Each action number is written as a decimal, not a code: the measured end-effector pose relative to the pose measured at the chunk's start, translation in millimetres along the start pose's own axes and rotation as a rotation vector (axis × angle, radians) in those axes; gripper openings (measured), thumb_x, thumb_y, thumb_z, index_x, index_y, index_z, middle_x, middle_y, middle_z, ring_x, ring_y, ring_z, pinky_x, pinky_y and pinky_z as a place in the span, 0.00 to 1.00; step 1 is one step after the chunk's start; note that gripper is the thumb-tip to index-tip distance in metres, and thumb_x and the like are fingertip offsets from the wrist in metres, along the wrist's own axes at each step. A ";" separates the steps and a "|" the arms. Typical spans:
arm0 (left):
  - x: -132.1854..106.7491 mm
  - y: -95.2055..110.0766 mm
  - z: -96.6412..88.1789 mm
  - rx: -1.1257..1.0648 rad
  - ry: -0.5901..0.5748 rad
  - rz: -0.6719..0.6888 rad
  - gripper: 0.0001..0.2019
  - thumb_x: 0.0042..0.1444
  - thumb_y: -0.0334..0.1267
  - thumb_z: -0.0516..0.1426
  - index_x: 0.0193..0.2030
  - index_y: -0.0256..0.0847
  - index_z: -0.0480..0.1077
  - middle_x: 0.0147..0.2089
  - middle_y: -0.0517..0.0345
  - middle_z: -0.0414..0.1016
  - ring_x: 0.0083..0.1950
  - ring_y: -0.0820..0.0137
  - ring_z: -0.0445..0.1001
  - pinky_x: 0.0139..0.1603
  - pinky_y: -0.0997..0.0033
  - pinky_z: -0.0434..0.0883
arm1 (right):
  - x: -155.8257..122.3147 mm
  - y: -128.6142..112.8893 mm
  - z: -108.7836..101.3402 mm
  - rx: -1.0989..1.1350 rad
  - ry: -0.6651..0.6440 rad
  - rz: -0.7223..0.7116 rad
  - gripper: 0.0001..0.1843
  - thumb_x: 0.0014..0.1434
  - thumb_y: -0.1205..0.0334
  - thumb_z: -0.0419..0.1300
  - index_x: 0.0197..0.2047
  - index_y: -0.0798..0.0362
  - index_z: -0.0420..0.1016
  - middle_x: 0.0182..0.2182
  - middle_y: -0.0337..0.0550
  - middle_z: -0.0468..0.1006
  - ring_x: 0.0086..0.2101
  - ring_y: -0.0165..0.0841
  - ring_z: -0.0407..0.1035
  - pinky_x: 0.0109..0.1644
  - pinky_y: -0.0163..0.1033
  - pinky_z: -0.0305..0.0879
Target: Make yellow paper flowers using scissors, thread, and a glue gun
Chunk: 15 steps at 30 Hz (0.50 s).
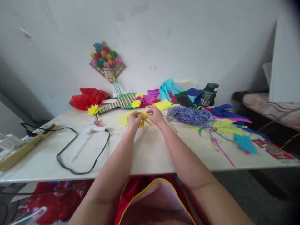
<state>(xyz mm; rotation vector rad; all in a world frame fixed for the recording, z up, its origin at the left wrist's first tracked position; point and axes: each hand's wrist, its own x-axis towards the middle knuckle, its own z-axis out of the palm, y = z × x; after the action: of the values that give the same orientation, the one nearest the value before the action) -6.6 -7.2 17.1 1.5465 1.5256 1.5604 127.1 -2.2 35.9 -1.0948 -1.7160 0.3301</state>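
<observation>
Between my two hands, above the middle of the white table, is a yellow paper flower (144, 120) with petals that splay downward. My left hand (135, 120) pinches its left side, fingers closed. From the right, my right hand (154, 115) also grips the flower with thumb and fingertips together. A yellow sheet of paper (124, 118) lies on the table beside my left hand. Just beyond it rests a green guitar-shaped board (125, 101) with pinkish strips, carrying yellow and magenta paper flowers (136, 103).
A white glue gun (95, 128) with a black cord lies left, near a power strip (28, 145). Purple string (192, 115), coloured paper scraps (246, 143) and a dark bottle (209, 93) occupy the right. A red plastic bag (87, 98) sits at the back left.
</observation>
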 end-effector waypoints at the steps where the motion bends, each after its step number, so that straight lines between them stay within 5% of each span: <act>1: 0.5 -1.0 0.5 0.003 -0.003 0.010 0.14 0.41 0.40 0.55 0.33 0.36 0.75 0.28 0.56 0.75 0.32 0.69 0.72 0.34 0.73 0.67 | 0.2 -0.3 -0.4 -0.002 -0.001 0.009 0.04 0.43 0.71 0.59 0.24 0.53 0.70 0.43 0.45 0.71 0.47 0.34 0.66 0.51 0.40 0.62; 15: -4.2 5.2 0.7 0.125 0.023 0.031 0.13 0.43 0.40 0.54 0.34 0.39 0.75 0.30 0.56 0.75 0.35 0.68 0.72 0.36 0.73 0.66 | 1.0 0.9 0.1 -0.031 0.006 0.088 0.02 0.44 0.66 0.58 0.22 0.53 0.71 0.42 0.44 0.72 0.45 0.34 0.66 0.49 0.40 0.63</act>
<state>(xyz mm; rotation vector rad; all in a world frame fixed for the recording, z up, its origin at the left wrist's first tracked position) -3.1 -12.1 19.9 1.6318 1.6476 1.5307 127.5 -0.9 35.9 -1.1950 -1.6753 0.3560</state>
